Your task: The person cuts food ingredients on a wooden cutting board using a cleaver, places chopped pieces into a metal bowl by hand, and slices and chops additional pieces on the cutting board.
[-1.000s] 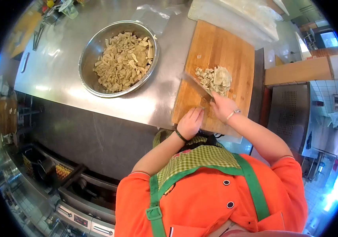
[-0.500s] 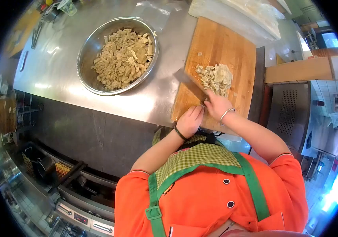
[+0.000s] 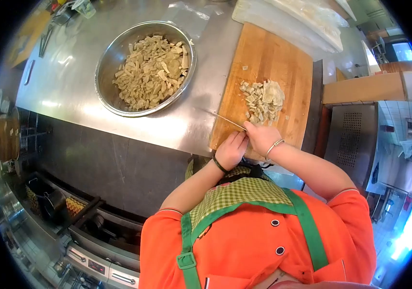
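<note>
My right hand (image 3: 263, 138), a silver bangle at its wrist, is closed round the handle of a cleaver (image 3: 229, 121). The blade points to the left and shows almost edge-on, above the near left part of the wooden cutting board (image 3: 273, 53). Beside it, my left hand (image 3: 231, 149) rests at the board's near edge with fingers curled together near the cleaver; what they hold, if anything, is hidden. A pile of chopped beige food pieces (image 3: 256, 98) lies on the board beyond my right hand, with a larger flat piece (image 3: 274, 93) at its right.
A wide steel bowl (image 3: 101, 82) full of similar beige pieces (image 3: 148, 72) stands on the steel table (image 3: 71, 91), left of the board. Behind the board lies a white slab (image 3: 288, 21) with plastic wrap. Tongs (image 3: 45, 41) lie at the far left.
The cleaver has turned from showing its broad side to nearly edge-on, as my right hand rolled and shifted slightly toward me. My left hand has barely moved.
</note>
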A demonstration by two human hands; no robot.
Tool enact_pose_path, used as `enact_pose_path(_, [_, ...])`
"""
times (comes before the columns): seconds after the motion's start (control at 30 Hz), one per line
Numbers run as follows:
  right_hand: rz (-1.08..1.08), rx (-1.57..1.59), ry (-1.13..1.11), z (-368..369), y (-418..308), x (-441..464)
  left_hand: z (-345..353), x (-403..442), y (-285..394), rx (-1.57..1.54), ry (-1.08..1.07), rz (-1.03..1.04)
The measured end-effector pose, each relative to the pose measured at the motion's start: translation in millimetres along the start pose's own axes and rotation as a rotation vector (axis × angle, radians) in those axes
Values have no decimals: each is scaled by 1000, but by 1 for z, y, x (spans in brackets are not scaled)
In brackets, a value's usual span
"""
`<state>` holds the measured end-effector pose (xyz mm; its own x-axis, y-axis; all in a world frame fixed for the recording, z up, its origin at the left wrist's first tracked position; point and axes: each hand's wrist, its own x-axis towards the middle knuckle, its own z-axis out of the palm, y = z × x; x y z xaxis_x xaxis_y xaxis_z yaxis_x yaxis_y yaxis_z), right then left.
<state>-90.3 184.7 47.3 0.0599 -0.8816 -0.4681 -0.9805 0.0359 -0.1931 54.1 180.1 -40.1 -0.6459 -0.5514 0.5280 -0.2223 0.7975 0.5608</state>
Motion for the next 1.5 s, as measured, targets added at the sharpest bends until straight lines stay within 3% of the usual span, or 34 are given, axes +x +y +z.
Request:
enact_pose_path(0.17, [140,32,38,-10,12,-12,3,-1,-3,36,30,37])
enact_pose_path(0.27, [27,-114,-142,-23,1,-38,3,-4,2,36,26,16])
enact_pose_path(0.33, [27,-90,-129,-24,-5,-37,1,-2,0,28,14,-6])
enact_pose_path(0.63, [63,71,-14,5,-4,-11,2,-8,7,-4,-13,-40])
enact_pose_path(0.7, [172,222,149,1,6,-3,-2,2,3,-51,27,-26])
enact_pose_path(0.8, [225,190,186,-8,13,-16,-2,1,1,-38,22,3])
enact_pose_path(0.83, [225,190,184,-12,10,-22,0,-2,1,-38,21,1])
enact_pose_path(0.9, [63,17,-46,-21,1,-36,1,-4,0,-8,-32,-17])
enact_pose_path(1.17, [0,-27,-59,-1,-13,-16,2,-8,-3,-18,5,-3])
enact_pose_path(1.27, [36,46,43,7,-7,-15,1,-7,-3,-24,1,-7])
enact_pose_path(1.33, [229,286,243,1,4,-4,-1,-8,-2,-26,-15,-4])
enact_pose_path(1.4, [265,260,283,-8,11,-10,0,-7,-3,-28,35,18])
enact_pose_path(1.47, [102,114,-35,-26,2,-32,2,-11,-2,-13,47,41])
enact_pose_path(1.5, [104,112,-32,-29,-2,-36,3,-12,-2,14,35,22])
